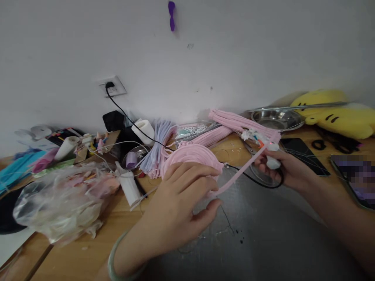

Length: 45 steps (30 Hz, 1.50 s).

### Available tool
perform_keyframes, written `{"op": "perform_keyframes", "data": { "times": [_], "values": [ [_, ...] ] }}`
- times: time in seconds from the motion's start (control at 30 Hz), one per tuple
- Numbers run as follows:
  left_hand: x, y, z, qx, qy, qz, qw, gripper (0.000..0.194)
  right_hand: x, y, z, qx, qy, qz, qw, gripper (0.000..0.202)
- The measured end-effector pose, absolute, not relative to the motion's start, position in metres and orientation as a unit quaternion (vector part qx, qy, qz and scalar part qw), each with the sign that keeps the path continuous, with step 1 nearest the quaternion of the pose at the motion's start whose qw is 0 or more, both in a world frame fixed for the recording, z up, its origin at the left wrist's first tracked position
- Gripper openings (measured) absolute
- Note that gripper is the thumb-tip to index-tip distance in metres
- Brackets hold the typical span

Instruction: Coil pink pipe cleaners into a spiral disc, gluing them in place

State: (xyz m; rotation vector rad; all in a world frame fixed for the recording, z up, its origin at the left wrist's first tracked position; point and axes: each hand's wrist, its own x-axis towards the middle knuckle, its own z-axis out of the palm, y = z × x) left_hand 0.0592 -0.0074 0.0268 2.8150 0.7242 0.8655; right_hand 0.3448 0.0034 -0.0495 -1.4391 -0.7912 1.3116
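My left hand (187, 199) rests over the front of a pink coil (193, 154) made of fuzzy strips, its fingers bent across the coil and the thumb apart. A pink strip (240, 173) runs loose from the coil's right side up to my right hand (275, 166). Fingers of my right hand are wrapped round a white tool (273, 162) with an orange part near its tip, which looks like a glue gun; the strip's far end lies by it. A black cord hangs in a loop below this tool. Bundles of pink strips (231, 119) lie behind.
A plastic bag of scraps (67, 199) lies at left, near a white roll (143, 130) and a pale blue bundle (156, 146). A metal bowl (277, 119), yellow plush items (336, 113), a dark phone (304, 154) and another lit phone (356, 179) are at right.
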Motion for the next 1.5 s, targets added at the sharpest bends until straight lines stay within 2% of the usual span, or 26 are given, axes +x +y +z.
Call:
{"op": "perform_keyframes", "data": {
  "times": [0.13, 0.27, 0.4, 0.7, 1.07, 1.17, 1.33, 1.5],
  "values": [
    [0.059, -0.005, 0.027, 0.928, 0.239, 0.280, 0.057, 0.015, 0.326, -0.006, -0.038, -0.562, -0.224, 0.635, 0.480, 0.007],
    [0.060, -0.005, 0.027, 0.927, 0.240, 0.281, 0.056, 0.014, 0.312, -0.005, -0.032, -0.499, -0.120, 0.644, 0.568, 0.016],
    [0.059, -0.005, 0.027, 0.928, 0.233, 0.283, 0.065, 0.013, 0.303, -0.001, -0.018, -0.479, -0.138, 0.598, 0.627, 0.017],
    [0.067, 0.019, 0.052, 0.942, 0.209, 0.170, 0.198, 0.021, 0.277, 0.004, 0.016, -0.464, -0.175, 0.588, 0.639, 0.019],
    [0.090, 0.034, 0.064, 0.964, 0.146, 0.064, 0.214, 0.022, 0.260, 0.017, 0.030, -0.419, -0.283, 0.543, 0.670, 0.015],
    [0.085, 0.034, 0.064, 0.965, 0.153, 0.077, 0.200, 0.023, 0.268, 0.019, 0.027, -0.405, -0.242, 0.542, 0.695, 0.019],
    [0.070, 0.039, 0.061, 0.960, 0.166, 0.118, 0.193, 0.029, 0.301, 0.022, 0.020, -0.342, -0.066, 0.501, 0.793, 0.031],
    [0.055, 0.039, 0.061, 0.956, 0.169, 0.134, 0.200, 0.028, 0.347, 0.029, 0.024, -0.370, -0.070, 0.376, 0.847, 0.053]
  ]
}}
